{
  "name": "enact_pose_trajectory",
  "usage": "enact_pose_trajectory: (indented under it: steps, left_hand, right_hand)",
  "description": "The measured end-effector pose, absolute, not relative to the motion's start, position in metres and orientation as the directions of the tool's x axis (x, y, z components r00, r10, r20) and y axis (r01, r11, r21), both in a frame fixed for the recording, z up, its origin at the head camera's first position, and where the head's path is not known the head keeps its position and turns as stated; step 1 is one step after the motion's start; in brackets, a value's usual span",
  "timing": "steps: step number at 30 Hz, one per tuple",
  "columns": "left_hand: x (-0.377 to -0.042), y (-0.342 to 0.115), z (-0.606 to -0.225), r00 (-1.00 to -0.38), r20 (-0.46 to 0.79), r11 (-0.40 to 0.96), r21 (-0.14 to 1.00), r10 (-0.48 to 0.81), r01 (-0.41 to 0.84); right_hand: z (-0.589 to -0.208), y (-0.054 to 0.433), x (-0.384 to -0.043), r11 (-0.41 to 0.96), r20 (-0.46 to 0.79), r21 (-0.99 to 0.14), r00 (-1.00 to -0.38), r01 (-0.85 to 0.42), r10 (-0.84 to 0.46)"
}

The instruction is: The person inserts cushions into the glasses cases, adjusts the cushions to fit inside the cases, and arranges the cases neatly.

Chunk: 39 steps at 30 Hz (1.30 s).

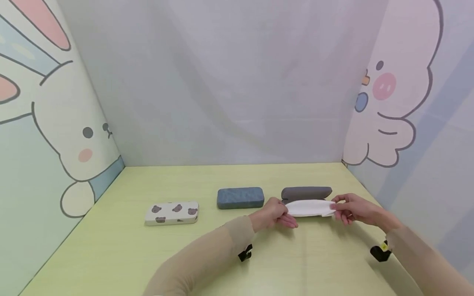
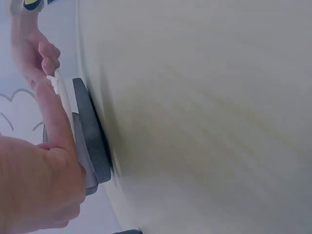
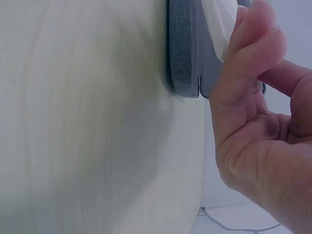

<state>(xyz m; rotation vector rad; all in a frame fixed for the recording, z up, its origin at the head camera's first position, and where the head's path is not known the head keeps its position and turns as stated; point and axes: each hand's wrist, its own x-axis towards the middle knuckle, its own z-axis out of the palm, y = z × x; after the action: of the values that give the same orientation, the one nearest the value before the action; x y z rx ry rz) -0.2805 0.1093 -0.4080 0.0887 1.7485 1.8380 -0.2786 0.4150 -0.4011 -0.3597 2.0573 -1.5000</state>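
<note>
A folded white cloth (image 1: pixel 309 208) is stretched between my two hands in the head view. My left hand (image 1: pixel 274 214) pinches its left end, and my right hand (image 1: pixel 352 209) pinches the right end between thumb and fingers. Just behind and below the cloth lies a dark grey glasses case (image 1: pixel 306 192) with its lid raised. Both wrist views show this case too, its side (image 2: pixel 92 136) beneath the left hand (image 2: pixel 44 180) and its rounded end (image 3: pixel 183 53) beside the right hand (image 3: pixel 258 122). The cloth hides most of the case's inside.
A closed blue glasses case (image 1: pixel 240 198) sits left of the grey one. Farther left is a white case with bear prints (image 1: pixel 172 213), also closed. Printed cloth walls enclose the pale yellow table (image 1: pixel 111 255) at the back and both sides.
</note>
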Motion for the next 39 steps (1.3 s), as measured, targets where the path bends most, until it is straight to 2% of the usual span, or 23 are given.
enact_pose_trajectory:
  steps: [12, 17, 23, 32, 39]
  left_hand:
    - [-0.3, 0.121, -0.413, -0.858, -0.335, 0.055, 0.938, 0.389, -0.341]
    - [-0.299, 0.124, -0.415, -0.903, -0.314, 0.139, 0.948, 0.294, -0.285]
    - [-0.296, 0.124, -0.417, -0.928, -0.301, 0.24, 0.938, 0.217, -0.248]
    - [-0.295, 0.123, -0.416, -0.925, -0.322, 0.323, 0.914, 0.202, -0.248]
    - [-0.294, 0.122, -0.419, -0.904, -0.348, 0.31, 0.913, 0.248, -0.266]
  right_hand:
    - [-0.415, 0.407, -0.298, 0.427, -0.325, -0.889, -0.884, 0.165, -0.337]
    - [-0.417, 0.406, -0.297, 0.479, -0.303, -0.868, -0.906, 0.135, -0.294]
    - [-0.417, 0.401, -0.294, 0.558, -0.28, -0.822, -0.932, 0.109, -0.23]
    - [-0.421, 0.397, -0.293, 0.639, -0.214, -0.766, -0.963, 0.061, -0.164]
    - [-0.423, 0.393, -0.293, 0.689, -0.178, -0.724, -0.973, 0.028, -0.148]
